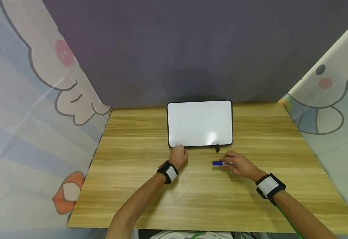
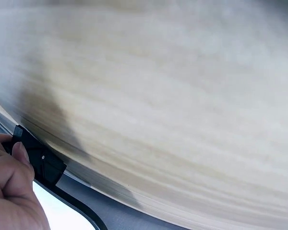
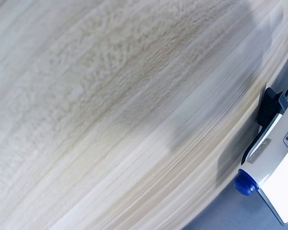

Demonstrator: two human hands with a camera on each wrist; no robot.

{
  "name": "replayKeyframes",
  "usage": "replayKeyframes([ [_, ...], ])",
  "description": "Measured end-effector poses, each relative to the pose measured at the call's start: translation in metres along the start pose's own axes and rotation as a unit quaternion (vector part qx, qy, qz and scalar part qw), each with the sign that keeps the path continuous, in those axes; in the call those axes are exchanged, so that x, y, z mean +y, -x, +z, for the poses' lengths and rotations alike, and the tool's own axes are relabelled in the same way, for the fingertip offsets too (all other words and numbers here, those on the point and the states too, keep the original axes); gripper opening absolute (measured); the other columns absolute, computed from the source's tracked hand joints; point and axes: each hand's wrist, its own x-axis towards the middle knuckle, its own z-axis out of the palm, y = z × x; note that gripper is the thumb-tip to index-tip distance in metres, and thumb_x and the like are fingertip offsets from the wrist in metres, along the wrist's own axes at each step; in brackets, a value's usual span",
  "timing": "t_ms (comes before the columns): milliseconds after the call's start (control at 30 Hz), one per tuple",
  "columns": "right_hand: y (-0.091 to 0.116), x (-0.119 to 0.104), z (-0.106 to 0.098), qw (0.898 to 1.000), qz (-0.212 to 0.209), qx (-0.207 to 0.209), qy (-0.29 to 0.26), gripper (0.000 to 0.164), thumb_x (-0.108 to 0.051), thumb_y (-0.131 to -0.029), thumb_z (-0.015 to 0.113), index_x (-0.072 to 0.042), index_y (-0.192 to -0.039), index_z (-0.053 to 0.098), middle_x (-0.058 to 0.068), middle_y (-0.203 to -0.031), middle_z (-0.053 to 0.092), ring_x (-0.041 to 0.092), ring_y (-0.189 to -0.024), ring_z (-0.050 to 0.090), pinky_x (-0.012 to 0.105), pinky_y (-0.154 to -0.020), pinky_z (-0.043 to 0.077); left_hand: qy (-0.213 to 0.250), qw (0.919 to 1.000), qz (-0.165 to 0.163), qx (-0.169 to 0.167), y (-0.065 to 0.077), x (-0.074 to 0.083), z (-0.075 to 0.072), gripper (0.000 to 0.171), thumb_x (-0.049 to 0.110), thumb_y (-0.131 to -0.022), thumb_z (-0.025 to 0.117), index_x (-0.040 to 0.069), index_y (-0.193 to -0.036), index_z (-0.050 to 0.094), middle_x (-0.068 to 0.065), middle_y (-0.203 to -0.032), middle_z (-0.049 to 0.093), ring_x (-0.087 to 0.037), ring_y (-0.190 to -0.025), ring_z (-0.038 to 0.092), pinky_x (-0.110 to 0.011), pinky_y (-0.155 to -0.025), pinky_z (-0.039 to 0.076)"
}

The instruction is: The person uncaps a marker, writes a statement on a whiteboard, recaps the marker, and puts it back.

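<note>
A white dry-erase board (image 1: pixel 199 122) with a thin black frame is at the back middle of the wooden table. At its lower left edge my left hand (image 1: pixel 178 156) pinches a black foot (image 2: pixel 42 160) between thumb and fingers, as the left wrist view shows. The other black foot (image 1: pixel 217 148) juts from the lower right edge. My right hand (image 1: pixel 238 165) holds a marker (image 1: pixel 217 163) in front of the board, its blue cap pointing left. In the right wrist view the marker's white barrel (image 3: pixel 273 148) shows, with a blue end; that hand is almost wholly out of frame.
Light wood-grain tabletop (image 1: pixel 126 186) surrounds both hands. Behind the table rises a dark grey panel (image 1: pixel 191 49). Cartoon-printed cloth (image 1: pixel 18 116) hangs at the left and right sides. A green cable (image 1: pixel 287 217) runs along my right forearm from the wrist strap.
</note>
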Motion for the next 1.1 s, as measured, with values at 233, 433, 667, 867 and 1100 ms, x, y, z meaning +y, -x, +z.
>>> replayKeyframes([
  [233,-0.004,-0.004,0.001,1.000,0.010,-0.008,0.006,0.025,-0.006,-0.070,0.077,-0.008,-0.094,0.071,-0.002,-0.090,0.059,0.005,-0.079,0.053,0.019,-0.064,0.046,-0.005,0.9998,0.015,0.009,0.005,-0.002,0.001,0.031,0.014,-0.084,0.061,0.007,-0.056,0.052,-0.006,-0.054,0.058,-0.019,-0.050,0.058,-0.025,-0.043,0.042],
  [433,-0.009,-0.006,0.000,1.000,0.014,-0.006,0.017,0.026,-0.007,-0.070,0.078,-0.007,-0.095,0.072,-0.001,-0.089,0.058,0.004,-0.078,0.050,0.018,-0.062,0.045,-0.001,0.9999,0.016,0.001,0.010,0.000,-0.001,0.032,0.014,-0.084,0.062,0.008,-0.055,0.050,-0.006,-0.054,0.056,-0.018,-0.049,0.057,-0.023,-0.042,0.041],
  [667,-0.015,-0.007,0.001,1.000,0.003,-0.005,0.016,0.026,-0.009,-0.069,0.079,-0.008,-0.094,0.073,-0.002,-0.087,0.056,0.002,-0.074,0.047,0.015,-0.060,0.042,-0.006,0.9998,0.014,-0.009,0.014,0.003,-0.004,0.032,0.015,-0.084,0.062,0.008,-0.055,0.051,-0.006,-0.054,0.057,-0.017,-0.049,0.057,-0.024,-0.042,0.041],
  [867,-0.024,-0.007,0.005,1.000,-0.019,0.007,0.004,0.027,-0.008,-0.068,0.079,-0.006,-0.095,0.072,-0.001,-0.086,0.057,0.002,-0.075,0.046,0.013,-0.062,0.040,-0.013,0.9997,0.015,-0.017,0.019,0.004,-0.007,0.032,0.015,-0.084,0.062,0.008,-0.055,0.051,-0.005,-0.053,0.057,-0.015,-0.047,0.056,-0.021,-0.041,0.039],
  [1100,-0.038,-0.009,0.008,0.999,-0.050,0.018,-0.008,0.029,-0.006,-0.068,0.079,-0.007,-0.096,0.072,-0.001,-0.087,0.058,0.003,-0.077,0.048,0.013,-0.066,0.040,-0.019,0.9988,0.004,-0.045,0.023,0.006,-0.007,0.030,0.017,-0.086,0.060,0.010,-0.058,0.053,-0.003,-0.055,0.056,-0.014,-0.048,0.056,-0.020,-0.040,0.038],
])
